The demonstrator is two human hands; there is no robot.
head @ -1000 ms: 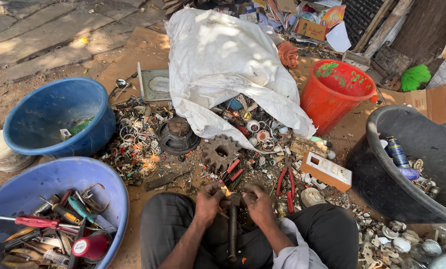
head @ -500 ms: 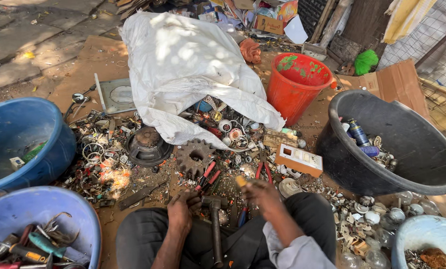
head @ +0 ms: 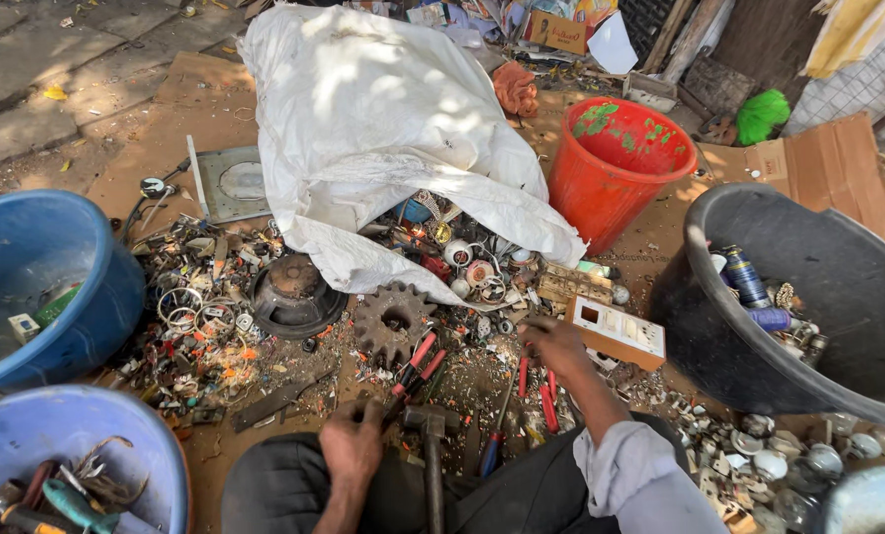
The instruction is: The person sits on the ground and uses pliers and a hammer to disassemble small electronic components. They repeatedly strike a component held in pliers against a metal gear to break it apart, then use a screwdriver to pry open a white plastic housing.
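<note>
Left hand: [head: 352,447] lower centre of the frame, curled low over the ground beside the hammer [head: 431,435]; whether it grips anything cannot be told. A second ago both hands met around the upright handle — now this one has dropped off to its left.
Right hand: [head: 553,343] reached out to right of centre, fingers bent down onto the scrap beside the switch plate [head: 616,331]; a small piece may be pinched under it, too hidden to tell. Half a second ago it sat nearer the body.
Hammer: stands head-up between the knees, bottom centre, touched by neither hand.
Meaning of the change: by appearance the hands have split — one stays by the tool, one goes out to pick among the scrap.
Near the right hand: red-handled pliers [head: 541,394] just below it; black tub [head: 700,316] at right edge, cans inside.
Near the left hand: red-handled cutters [head: 415,364]; rusty gear [head: 393,321] above them.
Further off: white sack [head: 383,129] upper centre; red bucket [head: 611,168] upper right; two blue basins [head: 106,287] at left, the lower one holding tools.
</note>
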